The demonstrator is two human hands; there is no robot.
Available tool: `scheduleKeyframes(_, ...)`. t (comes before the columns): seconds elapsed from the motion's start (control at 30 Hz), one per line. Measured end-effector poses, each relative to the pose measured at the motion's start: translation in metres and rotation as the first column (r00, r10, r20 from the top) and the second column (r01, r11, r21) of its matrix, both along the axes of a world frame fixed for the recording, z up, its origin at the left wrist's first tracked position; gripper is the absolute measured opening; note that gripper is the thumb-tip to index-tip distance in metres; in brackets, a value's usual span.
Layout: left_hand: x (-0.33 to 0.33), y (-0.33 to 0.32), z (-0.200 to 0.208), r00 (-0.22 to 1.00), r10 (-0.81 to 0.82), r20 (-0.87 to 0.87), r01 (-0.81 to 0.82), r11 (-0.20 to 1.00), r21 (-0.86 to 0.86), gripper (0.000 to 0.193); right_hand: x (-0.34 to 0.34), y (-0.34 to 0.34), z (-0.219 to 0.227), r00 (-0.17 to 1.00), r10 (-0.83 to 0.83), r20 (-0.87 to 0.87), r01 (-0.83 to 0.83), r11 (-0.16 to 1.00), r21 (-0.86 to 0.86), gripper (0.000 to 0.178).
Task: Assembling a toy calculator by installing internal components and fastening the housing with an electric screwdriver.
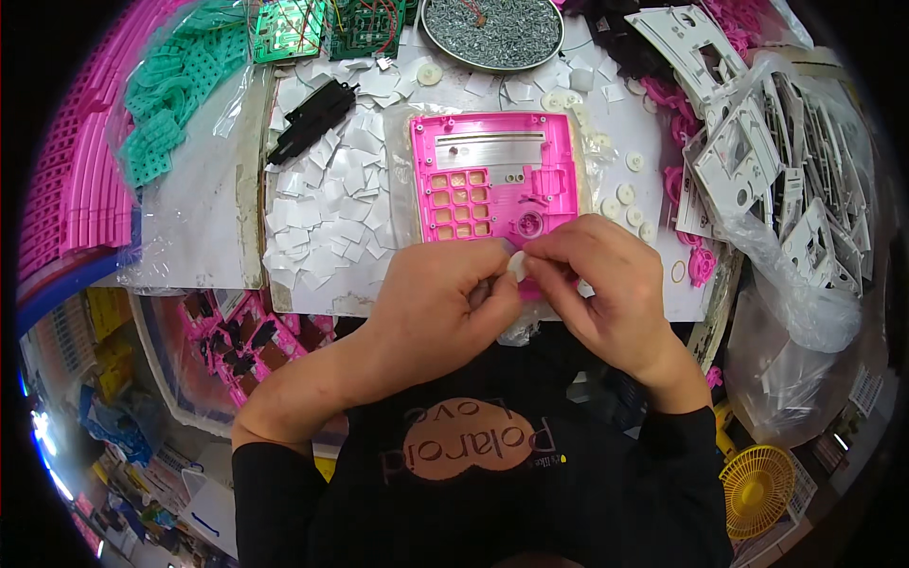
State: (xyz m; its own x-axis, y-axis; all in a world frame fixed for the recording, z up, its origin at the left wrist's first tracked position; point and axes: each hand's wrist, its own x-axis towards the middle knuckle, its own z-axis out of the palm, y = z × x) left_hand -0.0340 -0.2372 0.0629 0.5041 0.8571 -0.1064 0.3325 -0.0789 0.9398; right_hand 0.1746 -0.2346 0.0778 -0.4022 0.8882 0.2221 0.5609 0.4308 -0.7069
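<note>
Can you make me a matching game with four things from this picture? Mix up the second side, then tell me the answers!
Things:
1. Screws
2. Black part
3. Case
4. White piece

Clues:
A. At the fingertips, between the left hand and the right hand
B. Heaped in a round dish
C. Pink
D. Lying among white paper scraps

Right pairs: 1-B, 2-D, 3-C, 4-A

White piece [517, 266] is pinched; pink casing [509, 210] lies inside-up
</note>
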Motion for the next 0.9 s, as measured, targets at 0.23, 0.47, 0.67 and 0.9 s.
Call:
scheduleKeyframes(0.23,-0.017,0.004,0.010,0.988,0.145,-0.051,-0.147,0.989,-0.031,0.008,0.010,0.028,-0.004,0.946,-0.024,0.324,0.031,0.999,-0.017,0.011)
scheduleKeyframes(0.47,-0.027,0.003,0.010,0.973,0.228,-0.024,-0.229,0.973,-0.038,0.009,-0.005,0.034,-0.009,0.861,0.012,0.508,0.021,0.998,-0.058,0.014)
scheduleKeyframes(0.67,-0.026,0.010,0.015,0.965,0.261,-0.013,-0.261,0.965,-0.004,0.010,-0.016,0.051,0.002,0.739,0.148,0.657,-0.102,0.989,-0.107,0.009)
scheduleKeyframes(0.9,-0.030,0.016,0.016,0.970,0.244,0.010,-0.244,0.968,0.060,0.007,-0.020,0.062,0.004,0.654,0.235,0.719,-0.085,0.967,-0.239,0.015)
